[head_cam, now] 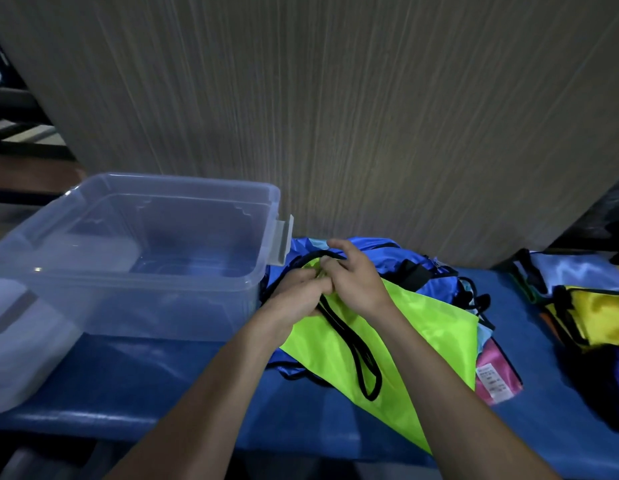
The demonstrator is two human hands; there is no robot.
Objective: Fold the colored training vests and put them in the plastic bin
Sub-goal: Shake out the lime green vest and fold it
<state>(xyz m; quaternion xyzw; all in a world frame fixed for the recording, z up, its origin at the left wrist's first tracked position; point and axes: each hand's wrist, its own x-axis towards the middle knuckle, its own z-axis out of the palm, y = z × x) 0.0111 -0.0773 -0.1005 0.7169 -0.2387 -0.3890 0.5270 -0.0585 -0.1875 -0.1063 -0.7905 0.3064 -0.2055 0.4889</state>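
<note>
Both hands are together at the far end of the neon green vest [370,341], right at its black-trimmed top: the left hand [294,292] has its fingers curled over the bunched fabric and trim, and the right hand [353,275] pinches the same gathered edge from the other side, knuckles touching its partner. So both are grasping the vest, neither is free. From that grip the vest runs back toward the person and a little to the right, its long axis slanting from the hands down to the near edge of the blue counter [162,393], where the tail end hangs over the lip. A loop of black trim [363,368] lies along the middle of the fabric, following that same line. That's the relation to watch: the free end lies behind the hands, so my read is that a fold means bringing one end over the other along that slant. The plastic bin [135,271] stands just left of the hands, its right wall beside the left hand, which is the nearer one for a drop; the bin looks empty through its clear sides. Under and behind the green vest sits a heap of blue vests [429,275], with a pink one [491,362] peeking out at right. It carries a white label [493,379] with print too small to read. Further right, a stack of yellow and pale blue vests [592,306].
</note>
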